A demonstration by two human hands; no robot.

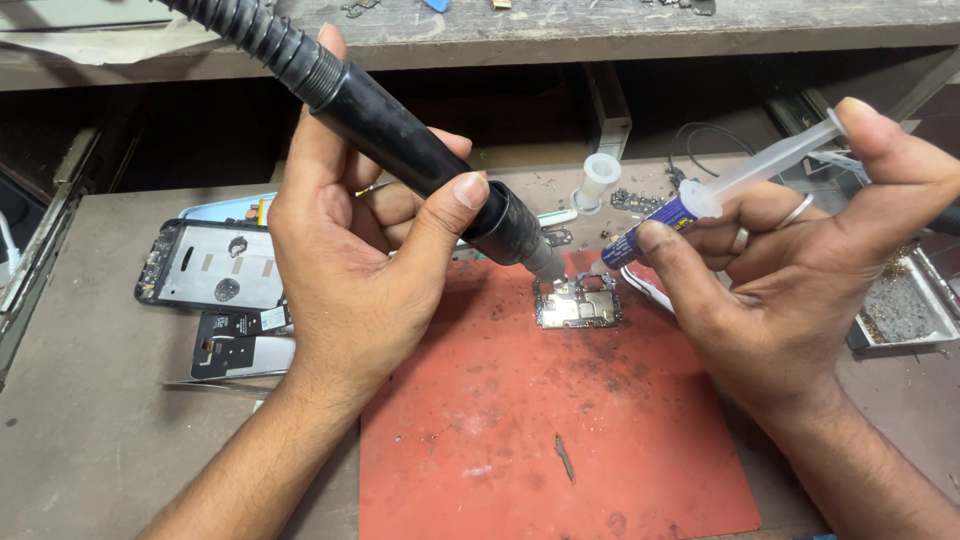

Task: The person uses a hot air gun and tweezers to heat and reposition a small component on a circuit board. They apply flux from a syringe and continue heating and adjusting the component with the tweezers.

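Note:
My left hand (pixel 350 240) grips a black hot-air wand (pixel 420 150) with a ribbed hose running up to the left. Its metal nozzle (pixel 548 262) points down at a small circuit board (pixel 578 305) lying on a red work mat (pixel 540 430). My right hand (pixel 800 270) holds a clear syringe (pixel 720 190) with a blue label, thumb on the plunger. The syringe tip is aimed toward the board from the right, slightly above it. Rings show on two fingers of that hand.
A phone frame (pixel 205 265) and loose flat phone parts (pixel 240 345) lie left of the mat. A white spool (pixel 598 180) stands behind the board. A metal tray (pixel 905 310) with debris sits at the right. A wooden shelf (pixel 600 30) runs across the back.

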